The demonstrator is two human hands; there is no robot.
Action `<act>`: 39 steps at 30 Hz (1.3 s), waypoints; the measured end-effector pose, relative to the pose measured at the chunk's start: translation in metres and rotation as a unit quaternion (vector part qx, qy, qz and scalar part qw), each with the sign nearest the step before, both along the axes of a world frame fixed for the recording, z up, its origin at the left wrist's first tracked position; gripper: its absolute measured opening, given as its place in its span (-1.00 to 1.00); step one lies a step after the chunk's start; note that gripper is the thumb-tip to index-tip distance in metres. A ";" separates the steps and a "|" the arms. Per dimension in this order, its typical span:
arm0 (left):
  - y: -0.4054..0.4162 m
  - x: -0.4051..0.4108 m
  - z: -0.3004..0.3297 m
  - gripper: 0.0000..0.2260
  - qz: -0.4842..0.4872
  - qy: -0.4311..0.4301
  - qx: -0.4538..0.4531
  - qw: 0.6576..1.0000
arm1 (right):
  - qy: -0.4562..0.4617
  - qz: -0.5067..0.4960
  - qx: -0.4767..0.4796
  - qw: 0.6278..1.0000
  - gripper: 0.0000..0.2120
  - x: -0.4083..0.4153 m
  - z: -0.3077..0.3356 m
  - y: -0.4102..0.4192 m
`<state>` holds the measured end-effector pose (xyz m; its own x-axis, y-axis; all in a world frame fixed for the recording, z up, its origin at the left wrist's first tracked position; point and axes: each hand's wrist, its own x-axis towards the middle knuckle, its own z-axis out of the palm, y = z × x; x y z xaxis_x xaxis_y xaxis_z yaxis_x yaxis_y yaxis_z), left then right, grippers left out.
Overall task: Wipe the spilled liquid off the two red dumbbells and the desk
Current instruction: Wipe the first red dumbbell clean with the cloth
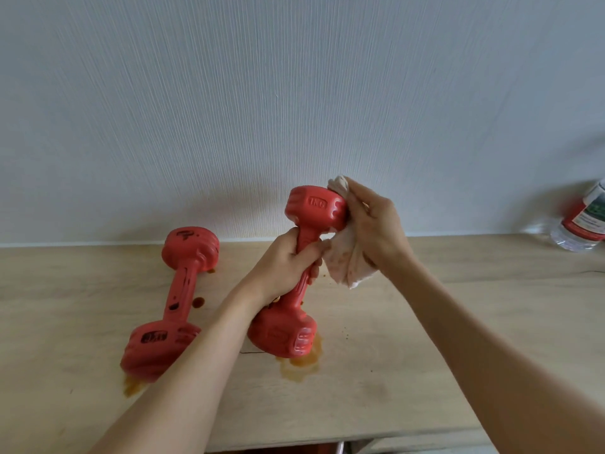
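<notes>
The right hand [370, 224] is closed around a crumpled white cloth [343, 260] and presses it against the raised end of the nearer dumbbell [306, 257]; the cloth hangs below the hand and carries faint brownish spots. The left hand [288, 260] is wrapped around that dumbbell's handle and tips it up, so its lower end stands on the desk [409, 355] in a brown puddle [299, 365].

The second dumbbell [173, 299] lies flat to the left, untouched, with dark smears on its handle and both ends. A brown drop [198, 302] sits beside its handle, and another pool [132, 386] spreads under its near end. A plastic bottle [579, 221] lies at the far right against the wall.

Several things could go wrong. The handle may be wet, so the left hand's hold could slip and the weight drop into the puddle, splashing it wider. The lower end could drag liquid across the wood if it pivots. The hanging cloth might brush parts already wiped.

The raised end reads "1KG" in moulded letters. The marks on the other dumbbell are smeared and unreadable, and the bottle's red and white label is too blurred to read.
</notes>
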<state>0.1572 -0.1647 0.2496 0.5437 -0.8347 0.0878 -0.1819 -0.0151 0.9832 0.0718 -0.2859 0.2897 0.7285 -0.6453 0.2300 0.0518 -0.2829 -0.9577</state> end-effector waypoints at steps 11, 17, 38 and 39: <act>0.002 0.004 0.012 -0.86 0.018 -0.077 0.083 0.993 | -0.055 0.043 0.158 0.985 -0.77 -0.012 -0.011 -0.012; -0.003 -0.009 0.007 -0.82 0.127 -0.156 0.076 0.977 | -0.004 -0.109 -0.162 0.981 -0.76 -0.014 -0.016 0.017; -0.007 -0.006 0.005 -0.83 0.179 -0.195 0.097 0.960 | 0.157 -0.092 -0.439 0.880 -0.72 -0.020 0.014 0.021; -0.007 -0.006 0.005 -0.82 0.178 -0.194 0.097 0.960 | 0.162 -0.093 -0.436 0.880 -0.73 -0.020 0.015 0.021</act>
<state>0.1511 -0.1716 0.2546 0.7560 -0.6225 0.2027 -0.4823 -0.3203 0.8153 0.0523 -0.2649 0.3050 0.7474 -0.4419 0.4961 -0.3099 -0.8924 -0.3279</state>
